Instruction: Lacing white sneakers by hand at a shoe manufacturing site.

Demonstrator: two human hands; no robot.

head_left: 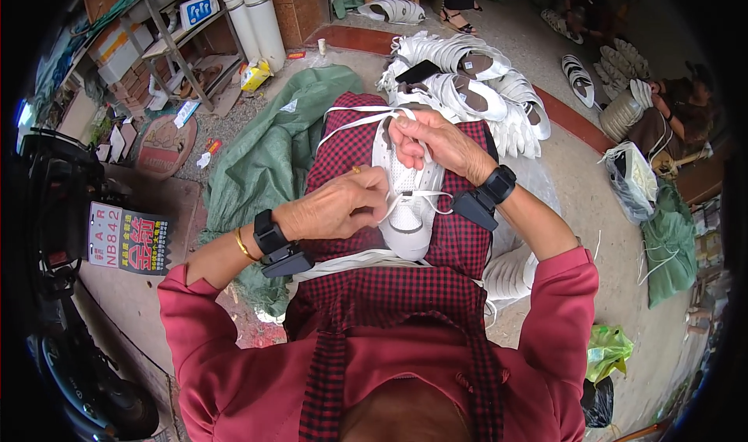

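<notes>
A white shoe upper (405, 238) lies on my lap over a red-and-black checked apron (460, 239), its toe pointing toward me. A white shoelace (354, 111) is threaded through part of it. My right hand (436, 140) is at the far end of the upper, closed around the lace, with a loop of it trailing left. My left hand (352, 204) is by the left edge of the upper, thumb and fingers pinched on the lace where it crosses near the toe. The fingertips of the left hand are partly hidden.
Beyond my knees lies a pile of white shoe uppers (460, 91) with a black phone (418, 72) on it. A green woven sack (273, 130) is at left, near a metal shelf (175, 52). At far right another person (686, 103) sits by stacked uppers; a motor scooter (70, 348) stands at left.
</notes>
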